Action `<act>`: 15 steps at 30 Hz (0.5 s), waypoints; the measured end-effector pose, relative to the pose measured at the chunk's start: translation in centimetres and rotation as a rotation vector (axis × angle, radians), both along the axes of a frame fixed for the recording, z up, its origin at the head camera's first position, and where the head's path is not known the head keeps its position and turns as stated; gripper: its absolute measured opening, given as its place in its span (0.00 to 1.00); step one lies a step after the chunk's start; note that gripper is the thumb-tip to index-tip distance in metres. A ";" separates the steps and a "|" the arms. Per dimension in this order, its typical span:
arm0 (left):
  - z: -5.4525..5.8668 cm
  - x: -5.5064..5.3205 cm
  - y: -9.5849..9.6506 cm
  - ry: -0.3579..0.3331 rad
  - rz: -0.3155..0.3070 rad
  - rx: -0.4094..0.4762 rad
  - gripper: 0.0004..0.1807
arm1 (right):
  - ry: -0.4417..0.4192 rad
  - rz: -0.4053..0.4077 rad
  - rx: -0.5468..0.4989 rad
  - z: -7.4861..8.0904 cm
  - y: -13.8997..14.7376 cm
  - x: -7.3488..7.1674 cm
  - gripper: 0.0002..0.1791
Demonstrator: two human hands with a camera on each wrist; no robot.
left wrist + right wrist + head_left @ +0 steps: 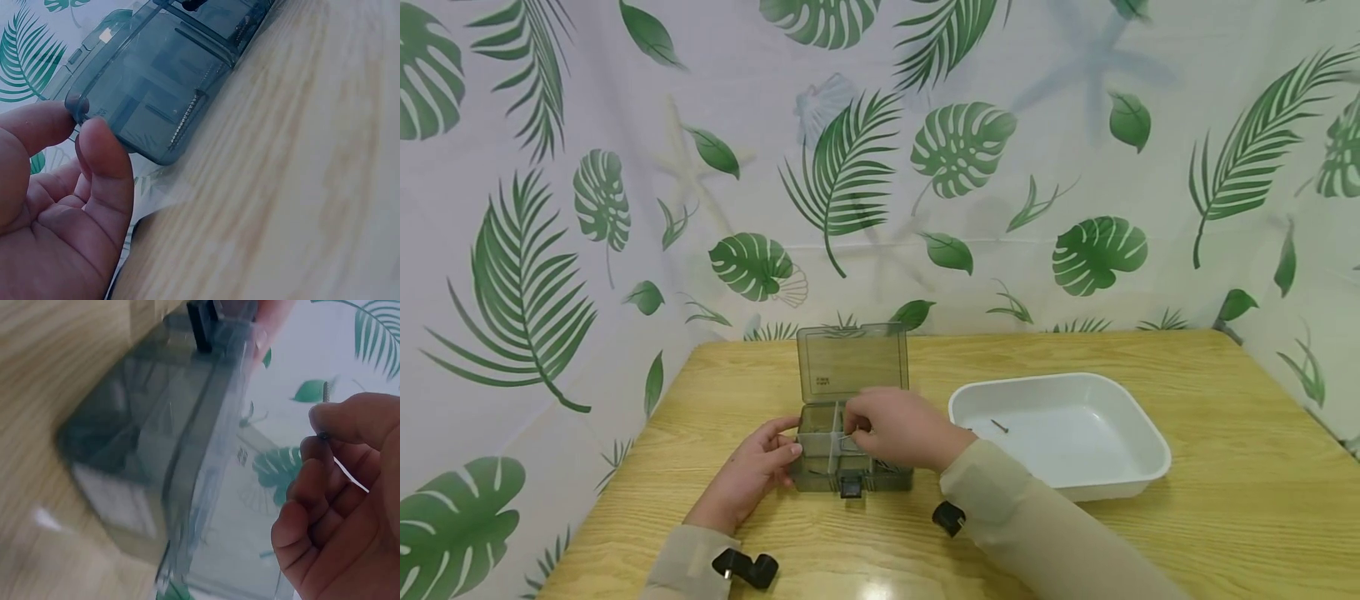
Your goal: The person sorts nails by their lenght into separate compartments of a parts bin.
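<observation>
A clear grey compartment box (pixel 820 482) stands on the table, its hinged lid (pixel 853 362) raised at the back. My left hand (pixel 756 467) grips the box's left side between thumb and fingers. Through the box wall in the left wrist view, a screw (pixel 185 119) lies in a compartment. Over the box's right compartments, my right hand (pixel 898 425) pinches a small screw (pixel 325 392) between thumb and index finger. The screw's threaded end sticks up past the thumb in the right wrist view. My right hand hides part of the box.
A white tray (pixel 1150 454) stands right of the box, behind my right forearm. One screw (pixel 1000 426) lies in it, and the end of another shows beside my wrist. A leaf-print cloth (pixel 880 167) hangs behind the wooden table (pixel 1240 500).
</observation>
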State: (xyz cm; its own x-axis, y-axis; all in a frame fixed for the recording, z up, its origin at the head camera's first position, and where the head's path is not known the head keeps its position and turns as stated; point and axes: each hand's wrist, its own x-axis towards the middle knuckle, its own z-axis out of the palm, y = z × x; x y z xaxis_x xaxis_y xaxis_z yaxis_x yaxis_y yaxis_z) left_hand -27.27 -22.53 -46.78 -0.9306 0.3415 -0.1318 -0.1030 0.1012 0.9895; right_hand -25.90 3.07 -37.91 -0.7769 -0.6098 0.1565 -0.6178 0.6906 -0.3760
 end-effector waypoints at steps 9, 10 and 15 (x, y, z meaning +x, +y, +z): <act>0.1 0.1 0.0 0.011 -0.008 -0.011 0.30 | 0.015 0.026 0.037 -0.8 -3.0 -1.0 0.07; 0.1 0.1 0.0 0.008 -0.005 -0.012 0.30 | 0.012 0.024 0.039 -0.8 -3.2 -1.0 0.07; 0.0 0.1 -0.1 0.001 -0.006 -0.019 0.30 | -0.015 0.017 0.045 -0.9 -4.0 -1.0 0.08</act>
